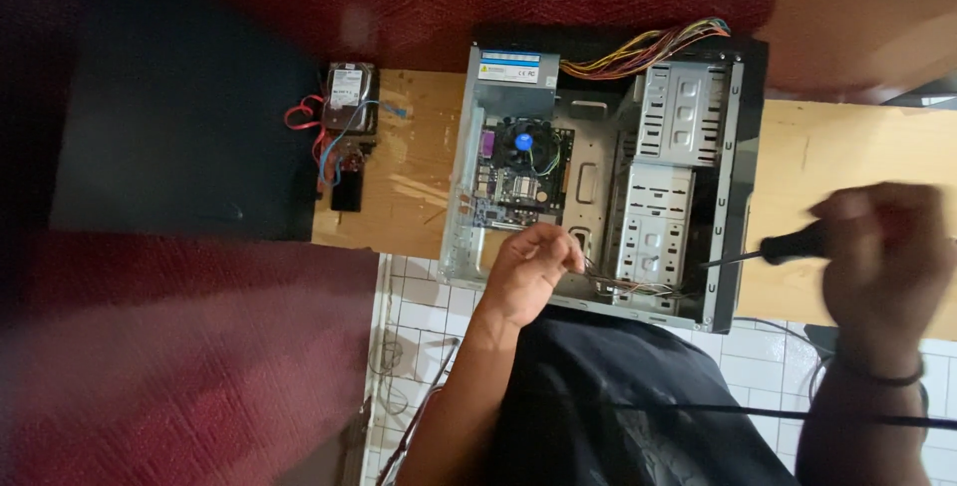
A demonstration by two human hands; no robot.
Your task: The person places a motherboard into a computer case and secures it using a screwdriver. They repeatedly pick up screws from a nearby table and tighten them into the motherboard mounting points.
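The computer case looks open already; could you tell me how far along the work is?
Done: the computer case lies open, and a hard drive sits outside it. In hand: the left hand reaches the wires; the right hand holds a screwdriver. The motherboard remains mounted.

Single head cam is looking steeply down over the person's own torso at the surface (857, 157), w/ the open computer case (608, 167) sitting mid-frame at moderate range; edges are blurring, probably from head motion.
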